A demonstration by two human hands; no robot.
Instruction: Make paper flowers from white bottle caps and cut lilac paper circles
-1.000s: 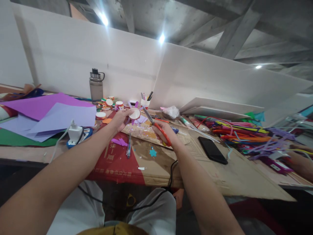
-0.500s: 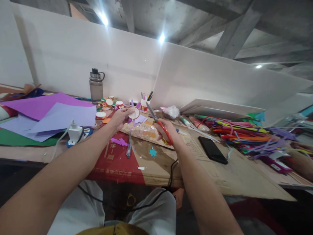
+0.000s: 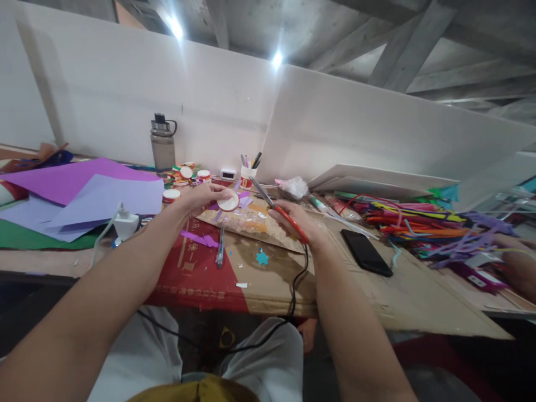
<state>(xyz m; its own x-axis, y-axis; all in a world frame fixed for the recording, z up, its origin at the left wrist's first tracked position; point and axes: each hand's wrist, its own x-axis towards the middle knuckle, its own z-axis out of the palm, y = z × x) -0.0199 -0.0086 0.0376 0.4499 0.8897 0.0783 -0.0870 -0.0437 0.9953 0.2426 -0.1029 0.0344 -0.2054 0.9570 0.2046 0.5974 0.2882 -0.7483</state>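
Observation:
My left hand (image 3: 209, 196) pinches a small round white disc with a red rim (image 3: 228, 201), its pale face turned toward me. In my right hand (image 3: 291, 219) is a pair of scissors (image 3: 263, 193) with orange-red handles, blades pointing up and left, a short way right of the disc. The tips do not touch it. Purple paper strips (image 3: 205, 240) and small scraps lie on the brown cardboard (image 3: 276, 285) beneath my hands. Below the disc rests a clear pen (image 3: 220, 254), and a blue star-shaped cutout (image 3: 262, 257) lies nearer me.
Purple paper sheets (image 3: 113, 195) and a white plug (image 3: 125, 222) are on the left. At the back stand a bottle (image 3: 163, 149), several red-rimmed pieces (image 3: 184, 174) and a pen cup (image 3: 248, 176). On the right are a phone (image 3: 365, 252), colourful pipe cleaners (image 3: 419, 226) and another person's hand (image 3: 517, 262).
The disc has tipped and moved slightly down and left in my left hand. My right hand and the scissors have shifted a little to the right, away from it.

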